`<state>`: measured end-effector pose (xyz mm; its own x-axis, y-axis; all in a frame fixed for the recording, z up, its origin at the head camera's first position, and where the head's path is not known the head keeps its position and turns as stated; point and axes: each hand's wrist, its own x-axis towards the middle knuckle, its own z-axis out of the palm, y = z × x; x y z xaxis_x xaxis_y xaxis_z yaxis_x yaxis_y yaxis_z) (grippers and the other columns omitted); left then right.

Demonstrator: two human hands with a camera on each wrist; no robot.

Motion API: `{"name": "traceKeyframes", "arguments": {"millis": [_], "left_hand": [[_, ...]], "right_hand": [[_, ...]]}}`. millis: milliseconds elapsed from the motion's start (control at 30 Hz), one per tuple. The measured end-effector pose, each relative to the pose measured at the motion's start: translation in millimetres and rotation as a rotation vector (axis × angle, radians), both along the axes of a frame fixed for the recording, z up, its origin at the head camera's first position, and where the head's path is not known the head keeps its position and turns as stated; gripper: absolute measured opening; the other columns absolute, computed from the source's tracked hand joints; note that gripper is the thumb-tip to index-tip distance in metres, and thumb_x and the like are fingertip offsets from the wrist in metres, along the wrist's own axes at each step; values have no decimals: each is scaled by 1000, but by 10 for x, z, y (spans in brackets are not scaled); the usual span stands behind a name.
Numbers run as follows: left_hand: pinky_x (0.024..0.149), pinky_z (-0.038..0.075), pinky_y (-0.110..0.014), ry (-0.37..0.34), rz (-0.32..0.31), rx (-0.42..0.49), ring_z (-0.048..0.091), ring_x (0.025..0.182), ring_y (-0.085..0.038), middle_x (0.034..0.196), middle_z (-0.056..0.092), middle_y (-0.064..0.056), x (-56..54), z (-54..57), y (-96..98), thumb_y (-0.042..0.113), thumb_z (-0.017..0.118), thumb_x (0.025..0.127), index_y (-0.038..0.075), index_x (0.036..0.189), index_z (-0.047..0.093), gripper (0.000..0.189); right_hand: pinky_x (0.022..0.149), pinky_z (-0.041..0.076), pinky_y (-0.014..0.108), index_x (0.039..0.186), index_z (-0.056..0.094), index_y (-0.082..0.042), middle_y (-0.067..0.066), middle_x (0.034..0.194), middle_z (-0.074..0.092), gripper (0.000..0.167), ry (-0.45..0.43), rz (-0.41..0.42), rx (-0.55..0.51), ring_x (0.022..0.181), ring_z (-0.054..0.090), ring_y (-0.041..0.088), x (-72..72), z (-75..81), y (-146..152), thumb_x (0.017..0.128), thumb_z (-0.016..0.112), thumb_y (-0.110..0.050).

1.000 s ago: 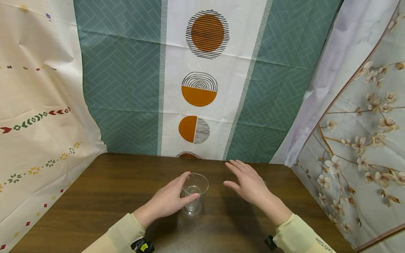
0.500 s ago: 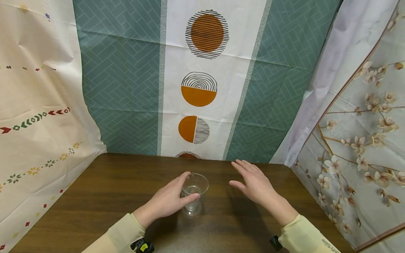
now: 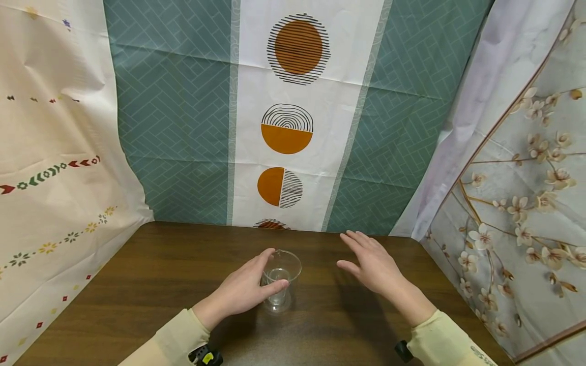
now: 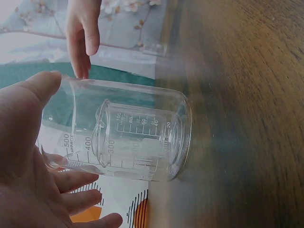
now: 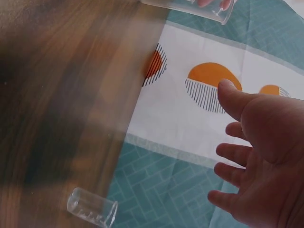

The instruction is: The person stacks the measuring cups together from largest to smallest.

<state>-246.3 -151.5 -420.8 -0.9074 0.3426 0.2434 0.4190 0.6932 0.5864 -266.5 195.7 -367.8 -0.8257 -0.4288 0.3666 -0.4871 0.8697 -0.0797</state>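
Standing on the wooden table (image 3: 160,269), a beaker (image 3: 293,270) fronts patterned cloth (image 3: 183,112).

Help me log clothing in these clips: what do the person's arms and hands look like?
The left hand and right hand are ungloved. The left sleeve and right sleeve are pale yellow-green; the right bears a dark marking too small to read. A black device with a yellow patch shows at the left wrist, a dark block at the right.
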Motion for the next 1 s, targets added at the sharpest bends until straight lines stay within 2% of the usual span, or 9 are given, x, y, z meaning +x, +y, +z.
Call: {"name": "traceKeyframes", "arguments": {"millis": [1000], "left_hand": [[111,51,-63,-4,-1,2,58,144,-32,160,59,-10,15,18,-2,74,69,98,11,167,41,98]], "right_hand": [[122,34,69,162,54,-4,24,164,51,71,-31,-69,5,154,43,50,-42,6,237,105,78,-39]]}}
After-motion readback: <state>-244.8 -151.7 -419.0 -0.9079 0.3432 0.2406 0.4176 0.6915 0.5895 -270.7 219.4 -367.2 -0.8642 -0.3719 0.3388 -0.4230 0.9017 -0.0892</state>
